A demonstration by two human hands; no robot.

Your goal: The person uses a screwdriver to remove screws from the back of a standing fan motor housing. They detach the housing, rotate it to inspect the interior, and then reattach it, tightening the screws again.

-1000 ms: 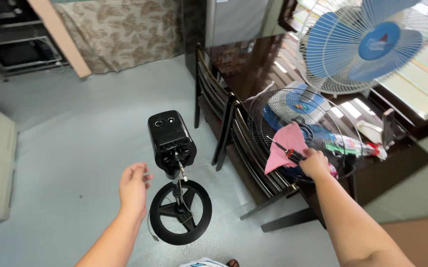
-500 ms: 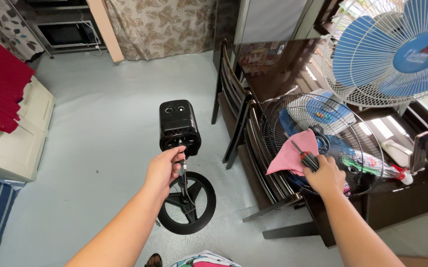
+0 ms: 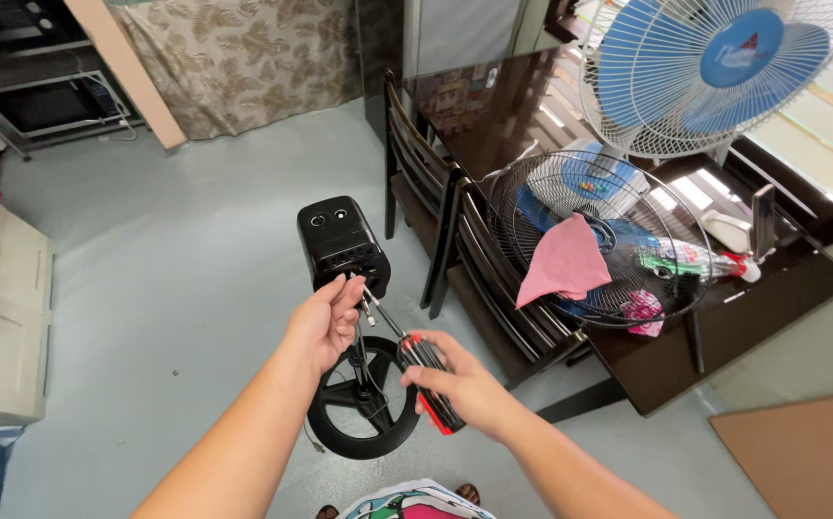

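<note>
Both hands meet just under the black motor housing [image 3: 342, 245] of a stripped-down pedestal fan. Her or his left hand [image 3: 325, 322] is closed around the thin neck where the housing sits on the pole, fingers curled right below the box. Close beside it, the right hand [image 3: 455, 384] is clamped on a black-and-red screwdriver [image 3: 423, 377], whose metal shaft slants up to the underside of the housing, next to the left fingertips.

From where I stand, that closeness looks like the first risk: if the tip skips off its screw, which I cannot make out, it could jab the left fingers. The pole rises from a round black base [image 3: 360, 413] on the grey floor [image 3: 195, 240], and the heavy housing rides high on it, so a hard push with the screwdriver might tip the whole stand unless the left hand braces it well. A small screw coming loose could drop and roll away across the floor.

Off to the right, a wire fan guard [image 3: 597, 240] lies on the dark table [image 3: 772, 288] with a pink cloth [image 3: 565, 261] draped in it; part of the guard seems to overhang the edge above the chairs [image 3: 435, 207], so a knock from an elbow could send it sliding. A blue-bladed fan [image 3: 714, 67] stands well apart behind it.
</note>
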